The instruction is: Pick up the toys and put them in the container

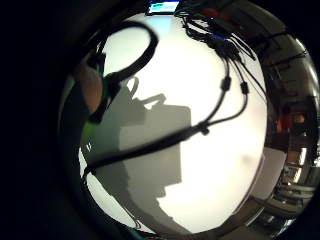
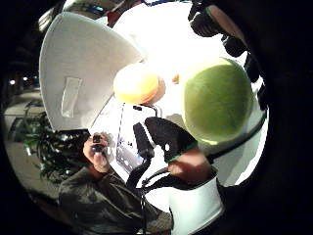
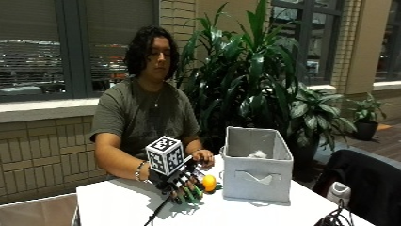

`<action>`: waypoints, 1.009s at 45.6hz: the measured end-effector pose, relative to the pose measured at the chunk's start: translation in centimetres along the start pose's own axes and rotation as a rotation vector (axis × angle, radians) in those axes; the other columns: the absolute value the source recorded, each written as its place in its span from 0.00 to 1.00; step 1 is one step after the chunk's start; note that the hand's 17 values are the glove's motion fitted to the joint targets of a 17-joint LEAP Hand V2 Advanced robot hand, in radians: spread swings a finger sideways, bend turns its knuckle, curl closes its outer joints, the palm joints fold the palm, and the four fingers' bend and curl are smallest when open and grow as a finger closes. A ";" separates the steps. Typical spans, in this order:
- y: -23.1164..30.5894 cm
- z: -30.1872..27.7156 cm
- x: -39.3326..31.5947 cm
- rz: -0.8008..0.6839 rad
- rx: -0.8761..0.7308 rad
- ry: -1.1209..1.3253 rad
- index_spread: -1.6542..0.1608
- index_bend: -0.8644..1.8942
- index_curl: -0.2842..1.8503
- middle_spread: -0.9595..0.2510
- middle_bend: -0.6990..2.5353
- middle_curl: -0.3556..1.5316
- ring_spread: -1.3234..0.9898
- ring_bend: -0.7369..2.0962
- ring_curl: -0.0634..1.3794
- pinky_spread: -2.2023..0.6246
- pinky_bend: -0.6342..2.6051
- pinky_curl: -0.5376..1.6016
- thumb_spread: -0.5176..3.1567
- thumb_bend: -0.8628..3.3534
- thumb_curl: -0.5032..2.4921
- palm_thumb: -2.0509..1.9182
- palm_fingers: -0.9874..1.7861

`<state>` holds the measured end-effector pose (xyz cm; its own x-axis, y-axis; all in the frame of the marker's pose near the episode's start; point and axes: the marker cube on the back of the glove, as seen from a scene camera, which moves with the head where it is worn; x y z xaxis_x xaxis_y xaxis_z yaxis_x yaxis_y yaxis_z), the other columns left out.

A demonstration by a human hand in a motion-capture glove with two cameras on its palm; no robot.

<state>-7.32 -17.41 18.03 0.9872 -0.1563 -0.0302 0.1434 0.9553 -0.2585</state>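
My gloved right hand (image 3: 182, 184) is low over the white table (image 3: 125, 205), just left of the grey fabric container (image 3: 258, 175). Its fingers (image 3: 189, 192) curl downward around a green ball (image 2: 217, 100), which fills much of the thumb side palm view with fingertips (image 2: 234, 45) along its edge. An orange ball (image 3: 208, 182) (image 2: 137, 83) lies on the table between the hand and the container (image 2: 83, 68). Something white (image 3: 257, 154) lies inside the container. The little finger side palm view shows only bare tabletop (image 1: 200, 165) and shadow.
The person's bare left hand (image 3: 204, 158) rests on the table behind the gloved one and holds a small dark thing (image 2: 98, 146). A phone (image 2: 128, 143) lies flat near it. Large plants (image 3: 263, 84) stand behind the container, and a dark chair back (image 3: 366, 181) is at the right.
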 end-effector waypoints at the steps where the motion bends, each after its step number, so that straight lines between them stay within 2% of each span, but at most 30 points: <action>1: -0.2 0.3 -0.1 -0.012 0.003 -0.009 0.71 0.35 0.27 0.52 0.34 0.47 0.40 0.68 0.40 0.65 0.55 0.46 0.49 0.20 0.27 0.51 0.54; 6: -1.0 2.1 -1.1 -0.088 0.028 -0.046 0.71 0.39 0.28 0.53 0.34 0.46 0.40 0.64 0.37 0.66 0.53 0.45 0.50 0.21 0.27 0.54 0.50; 11: -1.6 2.6 -1.3 -0.113 0.168 -0.100 0.70 0.46 0.32 0.54 0.34 0.46 0.41 0.58 0.34 0.68 0.48 0.43 0.54 0.24 0.29 0.59 0.47; 15: -1.5 2.1 -0.8 -0.112 0.250 -0.184 0.70 0.47 0.32 0.52 0.35 0.47 0.40 0.57 0.31 0.68 0.46 0.41 0.55 0.26 0.31 0.63 0.52; 16: -1.3 1.8 -0.7 -0.112 0.269 -0.206 0.70 0.48 0.33 0.52 0.37 0.48 0.40 0.59 0.32 0.67 0.47 0.41 0.54 0.27 0.32 0.64 0.60; 17: -1.1 1.4 -0.5 -0.111 0.287 -0.230 0.69 0.47 0.32 0.52 0.36 0.47 0.40 0.58 0.30 0.67 0.47 0.40 0.54 0.27 0.33 0.64 0.61; 20: -0.3 -0.6 -0.3 -0.121 0.339 -0.316 0.69 0.51 0.34 0.50 0.39 0.49 0.39 0.59 0.30 0.65 0.46 0.39 0.51 0.26 0.34 0.65 0.72; 23: 0.5 -3.0 -0.8 -0.148 0.377 -0.386 0.69 0.53 0.36 0.51 0.42 0.51 0.40 0.61 0.32 0.64 0.45 0.40 0.49 0.26 0.36 0.65 0.78; 25: 1.0 -5.0 -1.9 -0.185 0.406 -0.405 0.70 0.54 0.38 0.51 0.43 0.52 0.40 0.61 0.34 0.63 0.46 0.41 0.48 0.26 0.36 0.65 0.79; 29: 1.5 -10.6 -6.3 -0.308 0.509 -0.372 0.71 0.55 0.40 0.53 0.45 0.53 0.41 0.63 0.36 0.63 0.46 0.42 0.45 0.25 0.38 0.64 0.80; 33: 1.1 -17.4 -13.4 -0.489 0.606 -0.329 0.71 0.56 0.41 0.53 0.45 0.54 0.42 0.66 0.38 0.62 0.46 0.43 0.42 0.24 0.40 0.64 0.80; 37: -0.5 -22.5 -20.3 -0.655 0.611 -0.318 0.72 0.56 0.42 0.54 0.46 0.55 0.42 0.67 0.40 0.62 0.47 0.44 0.40 0.24 0.41 0.64 0.80; 39: -1.5 -23.8 -23.1 -0.679 0.610 -0.282 0.72 0.57 0.43 0.54 0.46 0.55 0.42 0.68 0.40 0.62 0.48 0.44 0.39 0.24 0.42 0.64 0.80; 43: -4.2 -25.1 -27.8 -0.611 0.646 -0.172 0.72 0.57 0.44 0.55 0.47 0.56 0.43 0.68 0.41 0.62 0.48 0.45 0.37 0.24 0.43 0.64 0.79; 46: -6.1 -25.2 -29.4 -0.674 0.679 -0.069 0.72 0.58 0.45 0.55 0.47 0.56 0.43 0.68 0.41 0.62 0.48 0.45 0.36 0.23 0.44 0.64 0.78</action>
<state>-38.98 -24.93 -3.81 0.6813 -0.7318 -0.0174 0.6711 0.6149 0.4142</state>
